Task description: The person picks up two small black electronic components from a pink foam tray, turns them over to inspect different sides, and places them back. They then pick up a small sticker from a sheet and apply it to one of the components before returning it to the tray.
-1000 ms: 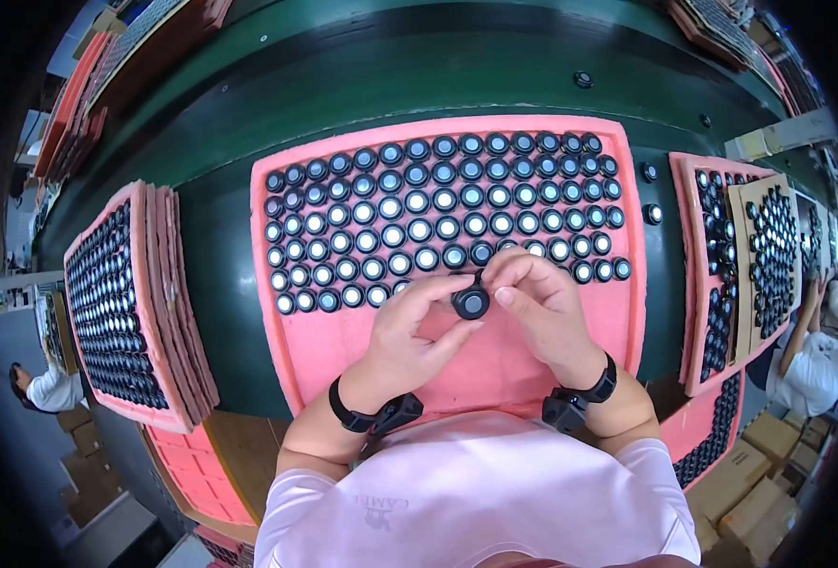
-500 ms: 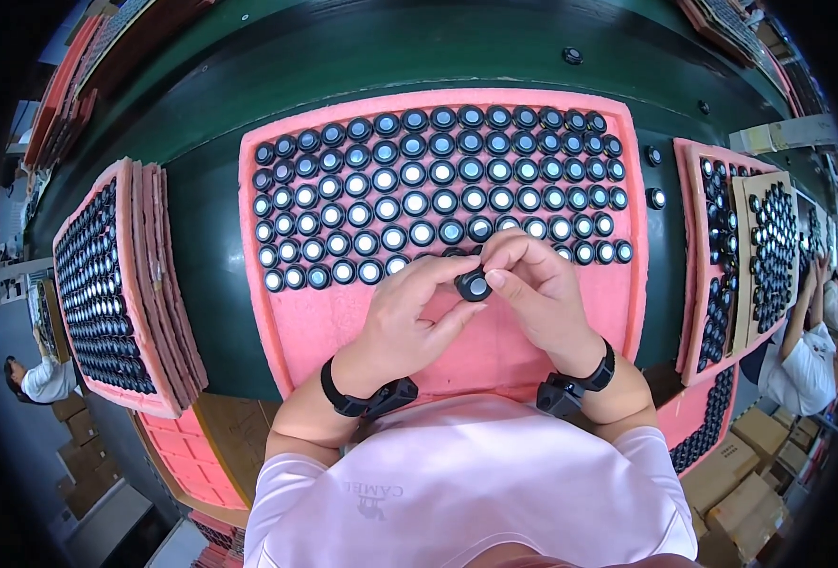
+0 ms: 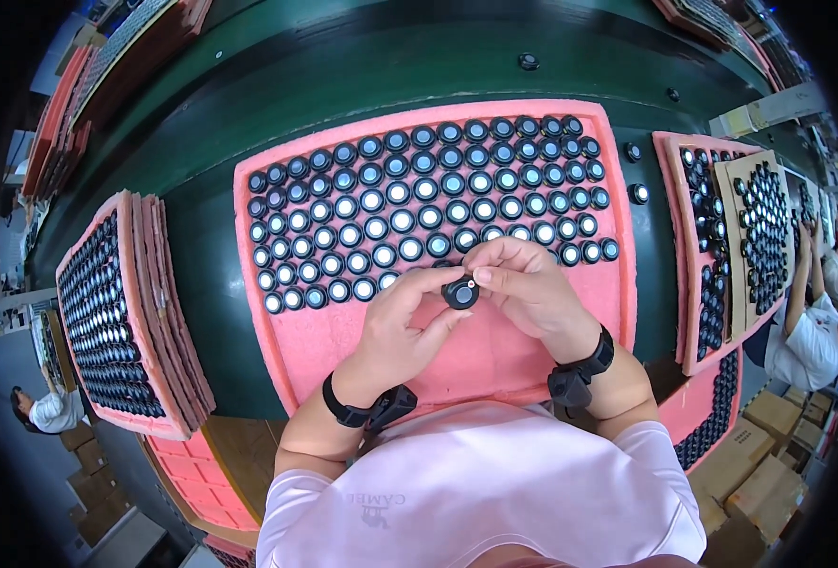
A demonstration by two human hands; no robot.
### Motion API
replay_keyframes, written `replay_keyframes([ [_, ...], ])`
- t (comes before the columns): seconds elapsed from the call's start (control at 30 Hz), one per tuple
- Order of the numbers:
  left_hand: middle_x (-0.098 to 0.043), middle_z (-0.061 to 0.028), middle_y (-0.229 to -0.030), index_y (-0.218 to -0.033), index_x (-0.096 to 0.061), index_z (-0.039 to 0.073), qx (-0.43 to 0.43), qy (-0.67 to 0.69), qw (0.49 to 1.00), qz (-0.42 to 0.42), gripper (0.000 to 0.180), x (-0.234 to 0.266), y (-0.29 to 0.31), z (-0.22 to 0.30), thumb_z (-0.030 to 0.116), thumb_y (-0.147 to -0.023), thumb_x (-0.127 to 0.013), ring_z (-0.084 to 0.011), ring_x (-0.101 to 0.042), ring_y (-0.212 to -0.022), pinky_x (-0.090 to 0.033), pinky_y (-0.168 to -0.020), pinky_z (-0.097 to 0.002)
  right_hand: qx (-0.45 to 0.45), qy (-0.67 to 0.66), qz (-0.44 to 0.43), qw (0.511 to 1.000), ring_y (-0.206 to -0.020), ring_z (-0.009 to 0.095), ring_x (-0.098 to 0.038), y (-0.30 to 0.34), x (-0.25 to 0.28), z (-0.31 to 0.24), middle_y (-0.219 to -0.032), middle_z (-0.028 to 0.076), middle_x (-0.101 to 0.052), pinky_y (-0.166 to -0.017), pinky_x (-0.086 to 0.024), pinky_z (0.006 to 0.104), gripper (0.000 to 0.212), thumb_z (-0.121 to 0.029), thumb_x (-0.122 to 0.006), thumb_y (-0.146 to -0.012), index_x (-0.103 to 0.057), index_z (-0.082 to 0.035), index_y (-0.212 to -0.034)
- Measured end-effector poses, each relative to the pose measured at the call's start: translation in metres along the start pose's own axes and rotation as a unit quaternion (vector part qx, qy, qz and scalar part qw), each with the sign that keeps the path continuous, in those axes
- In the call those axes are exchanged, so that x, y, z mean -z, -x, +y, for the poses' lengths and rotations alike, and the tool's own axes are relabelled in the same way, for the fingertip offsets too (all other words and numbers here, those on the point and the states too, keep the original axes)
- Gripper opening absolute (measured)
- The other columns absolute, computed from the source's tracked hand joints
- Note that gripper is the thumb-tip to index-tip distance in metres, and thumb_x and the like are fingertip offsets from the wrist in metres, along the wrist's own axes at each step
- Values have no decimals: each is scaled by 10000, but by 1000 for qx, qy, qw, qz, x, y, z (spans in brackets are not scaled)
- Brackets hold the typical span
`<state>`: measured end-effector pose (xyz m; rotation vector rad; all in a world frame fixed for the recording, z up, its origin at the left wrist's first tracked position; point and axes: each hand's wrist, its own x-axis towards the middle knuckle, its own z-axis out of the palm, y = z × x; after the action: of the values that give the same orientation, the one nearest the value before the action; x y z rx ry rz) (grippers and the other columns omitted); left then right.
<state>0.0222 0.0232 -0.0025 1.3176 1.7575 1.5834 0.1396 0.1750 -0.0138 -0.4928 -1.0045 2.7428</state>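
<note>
Between the thumb and fingers of my left hand (image 3: 402, 320) is a round black cap-like part (image 3: 459, 293) with a dark glossy disc on its face. My right hand (image 3: 525, 289) is closed in a pinch at the upper right edge of that part. A tiny pale dot (image 3: 472, 283) shows by the right fingertips; what it is I cannot make out. Both hands are above the pink foam tray (image 3: 319, 346). Rows of similar black parts (image 3: 376, 227) with pale round centres stand in its far portion, and my fingers hide a few of them.
A stack of pink trays (image 3: 168, 312) with black parts stands at the left. Another filled pink tray (image 3: 688, 284) and a brown board with parts (image 3: 736, 256) are at the right. Loose black parts (image 3: 529, 62) lie on the dark green table (image 3: 381, 57). Other people (image 3: 807, 331) are beyond.
The view has shifted slightly. The held part has turned a little in my fingers, and a pale dot now shows at its edge. Both hands still hold the same pose around it.
</note>
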Motion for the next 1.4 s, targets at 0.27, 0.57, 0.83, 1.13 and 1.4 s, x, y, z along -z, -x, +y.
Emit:
replay_keyframes([
  [0.27, -653, -93, -1027, -1182, -583, 3, -27, -45, 999, 13, 472, 3, -8, 5, -45, -744, -751, -166, -645, -870, -529, -770, -276, 44, 107, 3, 993, -869, 91, -609, 2, -11, -6, -962, 34, -646, -784, -496, 244, 152, -53, -627, -914, -604, -4, -1056],
  [0.57, -642, -69, -916, -1226, -535, 7, 53, 67, 995, 48, 448, -5, 1, 1, -31, -807, -689, -130, -630, -836, -515, -737, -256, 183, 303, 17, 935, -820, 71, -598, -4, -14, -53, -975, 18, -630, -750, -503, 222, 230, -67, -606, -926, -581, -10, -1148],
  [0.83, -599, -47, -935, -1176, -551, -17, 55, 62, 997, -1, 307, -4, 1, 3, -65, -878, -606, -78, -588, -803, -502, -697, -199, 298, 341, 50, 890, -873, 78, -590, 8, -69, -187, -1019, 22, -624, -785, -495, 236, 331, -54, -628, -900, -561, -7, -1221],
  [1.13, -603, -40, -930, -1104, -601, -17, 12, 56, 998, 18, 230, -3, 3, 2, -47, -877, -622, -66, -588, -785, -499, -684, -182, 523, 604, 138, 584, -880, 66, -583, -16, -151, -314, -985, 24, -624, -798, -477, 219, 348, -140, -692, -870, -610, -20, -1186],
  [1.4, -609, -53, -924, -1041, -631, -21, 14, 26, 999, 22, 174, -2, 3, 3, -38, -868, -638, -77, -616, -761, -501, -648, -183, 511, 680, 203, 486, -929, 325, -600, -57, -201, -363, -971, 174, -633, -807, -480, 359, 240, -152, -652, -836, -651, -2, -1024],
])
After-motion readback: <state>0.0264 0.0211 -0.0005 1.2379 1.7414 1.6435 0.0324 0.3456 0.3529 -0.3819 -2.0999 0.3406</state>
